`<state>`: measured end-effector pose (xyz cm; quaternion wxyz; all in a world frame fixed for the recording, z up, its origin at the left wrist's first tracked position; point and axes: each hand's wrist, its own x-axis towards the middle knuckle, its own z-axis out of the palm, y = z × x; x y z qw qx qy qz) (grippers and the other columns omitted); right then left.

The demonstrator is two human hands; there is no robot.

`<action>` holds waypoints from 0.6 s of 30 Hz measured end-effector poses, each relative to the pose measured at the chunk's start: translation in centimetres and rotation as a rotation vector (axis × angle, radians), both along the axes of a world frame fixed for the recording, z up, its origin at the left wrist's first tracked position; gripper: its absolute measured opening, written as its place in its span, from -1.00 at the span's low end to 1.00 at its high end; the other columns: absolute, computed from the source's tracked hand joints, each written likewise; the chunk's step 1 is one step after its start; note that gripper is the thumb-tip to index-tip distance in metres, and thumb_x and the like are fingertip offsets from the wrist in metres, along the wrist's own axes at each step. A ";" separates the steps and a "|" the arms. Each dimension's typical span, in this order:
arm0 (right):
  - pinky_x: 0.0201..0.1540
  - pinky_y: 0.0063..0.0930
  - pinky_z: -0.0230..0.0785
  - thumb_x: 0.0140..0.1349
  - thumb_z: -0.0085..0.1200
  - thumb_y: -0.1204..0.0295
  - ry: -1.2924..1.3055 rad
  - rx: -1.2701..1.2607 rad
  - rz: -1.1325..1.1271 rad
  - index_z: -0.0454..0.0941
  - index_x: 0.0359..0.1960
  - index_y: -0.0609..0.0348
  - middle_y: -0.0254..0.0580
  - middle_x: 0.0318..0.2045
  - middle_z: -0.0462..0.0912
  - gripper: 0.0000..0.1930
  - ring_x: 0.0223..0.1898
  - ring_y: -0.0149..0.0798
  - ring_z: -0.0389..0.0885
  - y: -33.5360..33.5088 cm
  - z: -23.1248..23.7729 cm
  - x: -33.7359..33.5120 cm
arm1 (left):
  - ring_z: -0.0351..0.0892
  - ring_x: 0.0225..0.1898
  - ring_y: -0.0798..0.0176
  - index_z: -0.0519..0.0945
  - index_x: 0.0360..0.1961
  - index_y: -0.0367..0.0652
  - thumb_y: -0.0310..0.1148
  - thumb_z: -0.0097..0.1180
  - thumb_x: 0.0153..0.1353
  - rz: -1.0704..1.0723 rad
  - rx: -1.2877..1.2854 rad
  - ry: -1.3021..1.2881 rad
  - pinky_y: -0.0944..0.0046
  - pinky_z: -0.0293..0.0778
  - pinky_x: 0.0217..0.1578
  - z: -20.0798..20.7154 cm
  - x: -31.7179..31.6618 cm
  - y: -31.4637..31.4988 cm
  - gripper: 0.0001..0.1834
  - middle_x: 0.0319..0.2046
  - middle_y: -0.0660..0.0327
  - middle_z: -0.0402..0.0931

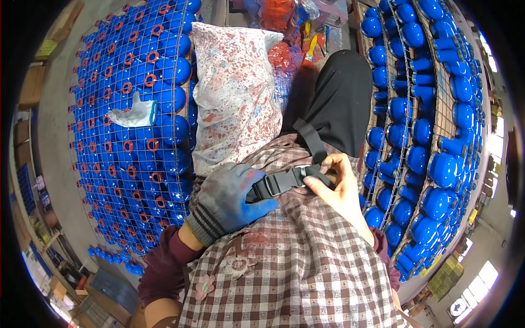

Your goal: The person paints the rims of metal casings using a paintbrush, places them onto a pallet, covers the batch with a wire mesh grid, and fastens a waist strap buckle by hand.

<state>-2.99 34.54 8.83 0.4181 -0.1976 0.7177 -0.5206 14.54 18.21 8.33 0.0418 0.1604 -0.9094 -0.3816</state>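
A black strap with a plastic side-release buckle (280, 182) runs across my waist, over a brown checked apron (284, 262). On its left side my left hand (229, 197), in a grey knit glove stained blue and red, is closed around the strap by the buckle. Bare, my right hand (336, 183) pinches the black webbing strap (322, 174) just right of the buckle between thumb and fingers. A loose length of the webbing rises over my black-trousered leg (344, 93). The buckle's two halves look joined.
A paint-spattered white sack (235, 93) lies ahead of me. Wire racks of glossy blue rounded parts (175, 98) stand left and right (443, 169). A white glove (135, 112) rests on the left rack. Brushes (313, 46) lie beyond my leg.
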 end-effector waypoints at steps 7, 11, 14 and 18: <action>0.02 -0.30 0.38 0.03 0.34 0.32 0.438 -0.121 0.526 0.51 0.05 0.24 -0.07 -0.05 0.53 -0.47 0.01 -0.13 0.53 -1.9 1.1 -1.7 | 0.53 -0.38 0.05 0.55 -0.15 -0.28 -0.11 0.34 -0.04 0.015 0.020 0.038 0.15 0.46 -0.35 0.1 -0.1 -0.1 -0.48 -0.41 0.08 0.50; 0.01 -0.33 0.38 0.12 0.26 0.31 0.241 -0.053 0.758 0.52 0.02 0.32 0.00 -0.14 0.58 -0.53 -0.06 -0.08 0.57 -3.0 1.2 -2.3 | 0.54 -0.39 0.04 0.54 -0.10 -0.30 -0.14 0.34 -0.06 0.014 0.044 0.105 0.16 0.47 -0.37 -0.1 -0.1 -0.3 -0.45 -0.41 0.06 0.51; -0.05 -0.34 0.40 0.10 0.28 0.30 0.188 -0.024 0.762 0.56 -0.04 0.34 -0.02 -0.21 0.59 -0.56 -0.13 -0.07 0.59 -3.9 1.6 -2.3 | 0.55 -0.38 0.03 0.54 -0.08 -0.28 -0.18 0.34 -0.06 0.008 0.112 0.120 0.16 0.48 -0.36 -0.4 0.1 -0.6 -0.46 -0.39 0.06 0.52; -0.11 -0.33 0.42 0.04 0.31 0.33 0.191 -0.037 0.757 0.59 -0.10 0.33 -0.03 -0.27 0.59 -0.58 -0.19 -0.08 0.60 -4.0 1.2 -2.6 | 0.56 -0.37 0.03 0.54 -0.05 -0.25 -0.25 0.33 -0.08 0.019 0.227 0.089 0.17 0.49 -0.34 -0.3 0.2 -0.9 -0.46 -0.37 0.05 0.53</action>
